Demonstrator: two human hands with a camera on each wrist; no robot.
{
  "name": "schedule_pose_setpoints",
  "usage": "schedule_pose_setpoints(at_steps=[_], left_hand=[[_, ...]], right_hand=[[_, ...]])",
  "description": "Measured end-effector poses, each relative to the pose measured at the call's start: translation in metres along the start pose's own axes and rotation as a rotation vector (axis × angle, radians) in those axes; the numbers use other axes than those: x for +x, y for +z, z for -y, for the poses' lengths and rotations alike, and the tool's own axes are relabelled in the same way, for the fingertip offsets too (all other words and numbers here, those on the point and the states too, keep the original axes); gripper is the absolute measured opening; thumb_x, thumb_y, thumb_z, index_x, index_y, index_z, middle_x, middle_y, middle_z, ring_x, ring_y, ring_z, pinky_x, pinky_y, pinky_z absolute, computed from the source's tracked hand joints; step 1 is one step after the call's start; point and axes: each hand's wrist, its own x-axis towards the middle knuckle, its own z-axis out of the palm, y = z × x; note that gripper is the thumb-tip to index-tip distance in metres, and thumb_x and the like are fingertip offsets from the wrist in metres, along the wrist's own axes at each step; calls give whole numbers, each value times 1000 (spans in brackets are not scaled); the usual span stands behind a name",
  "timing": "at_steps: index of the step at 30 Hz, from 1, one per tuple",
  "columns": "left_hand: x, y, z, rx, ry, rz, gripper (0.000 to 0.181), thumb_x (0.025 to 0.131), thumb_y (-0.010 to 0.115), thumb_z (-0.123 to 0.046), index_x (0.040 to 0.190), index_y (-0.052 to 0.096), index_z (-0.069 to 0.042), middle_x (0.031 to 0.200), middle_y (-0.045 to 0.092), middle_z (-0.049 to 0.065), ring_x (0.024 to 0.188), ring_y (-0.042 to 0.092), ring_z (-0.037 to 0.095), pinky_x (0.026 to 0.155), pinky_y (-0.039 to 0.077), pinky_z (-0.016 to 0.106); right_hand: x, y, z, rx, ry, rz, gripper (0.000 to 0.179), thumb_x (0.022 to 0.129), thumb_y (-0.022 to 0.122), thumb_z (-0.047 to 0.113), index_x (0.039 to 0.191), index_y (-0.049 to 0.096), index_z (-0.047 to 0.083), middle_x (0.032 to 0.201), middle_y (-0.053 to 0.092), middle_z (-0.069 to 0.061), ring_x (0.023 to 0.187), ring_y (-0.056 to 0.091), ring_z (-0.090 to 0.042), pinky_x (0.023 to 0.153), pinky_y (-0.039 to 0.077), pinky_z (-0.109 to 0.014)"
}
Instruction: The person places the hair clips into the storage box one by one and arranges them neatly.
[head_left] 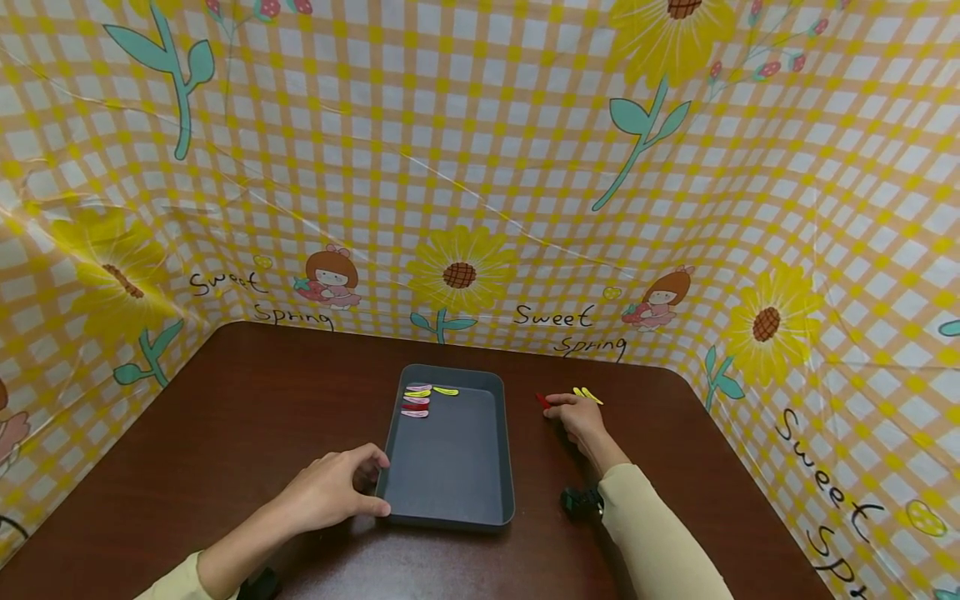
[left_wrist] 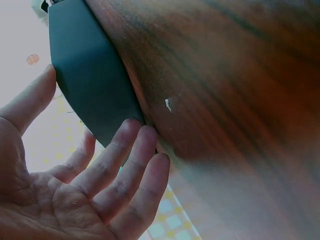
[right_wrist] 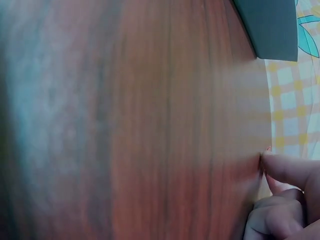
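Observation:
My left hand (head_left: 330,492) rests at the near left corner of a dark grey tray (head_left: 450,475). Thumb and fingers are spread along its rim; in the left wrist view the fingertips touch the tray's outer wall (left_wrist: 95,75). Right of the tray, my right hand (head_left: 577,419) pinches a red snap hair clip (head_left: 542,402) at the table surface. Inside the tray's far left, several pink, yellow and red hair clips (head_left: 416,401) lie in a column, with a yellow clip (head_left: 446,391) beside the top ones. The right wrist view shows only curled fingers and a sliver of red.
Two yellow hair clips (head_left: 587,396) lie on the brown table (head_left: 300,375) just beyond my right hand. A yellow checked cloth (head_left: 465,167) with sunflowers walls off the back and sides. Black wrist gear (head_left: 581,502) sits under my right forearm.

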Motion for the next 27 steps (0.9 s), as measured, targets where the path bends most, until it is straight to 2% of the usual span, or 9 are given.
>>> schedule_pose_setpoints(at_steps=[2,4,6,8,12,14,21,27], left_hand=[[0,0,0,-2,-3,0,51,72,90,-36,114,65,-20,99,69,-4,88,63,13,73,49,42],[-1,0,0,-1,-6,2,52,72,90,-36,114,65,-20,99,69,-4,88,62,12,73,49,42],[-2,0,0,-1,-11,6,52,72,90,-37,114,65,-20,98,69,-5,87,62,12,73,48,41],[-2,0,0,-2,-15,8,52,72,90,-36,114,65,-20,98,68,-5,87,61,12,73,48,41],[-3,0,0,-4,-19,9,52,72,90,-35,114,65,-20,97,68,-5,86,61,12,72,48,41],[-3,0,0,-2,-15,6,52,72,90,-35,114,65,-20,97,68,-5,86,61,12,72,48,41],[-2,0,0,5,-6,3,52,72,90,-36,115,65,-20,96,68,-6,86,61,11,71,47,40],[-2,0,-1,2,-3,7,52,72,90,-36,114,64,-20,96,68,-5,87,61,12,73,48,41]], right_hand=[[1,1,-1,-3,-10,-20,37,91,70,9,127,66,3,65,60,6,44,20,-8,46,24,-26],[1,2,-3,-11,-18,-43,36,90,71,9,126,67,3,84,69,-1,44,21,-9,46,25,-26],[3,4,-4,-32,-19,-63,35,89,73,10,123,69,3,93,71,-6,45,22,-9,46,26,-26],[2,5,-5,-52,-20,-79,33,89,73,10,121,70,2,94,70,-7,45,24,-10,47,27,-27],[1,7,-5,-78,-15,-94,30,89,74,11,117,71,1,80,67,-4,44,27,-10,46,27,-26],[1,7,-5,-85,-17,-98,29,89,73,11,116,71,1,81,66,-5,44,28,-10,46,28,-26],[4,7,-6,-74,0,-128,23,90,73,12,110,74,1,113,67,-14,46,29,-12,46,28,-25],[4,7,-6,-82,1,-143,19,91,72,12,106,75,1,117,66,-17,48,32,-13,46,29,-26]])
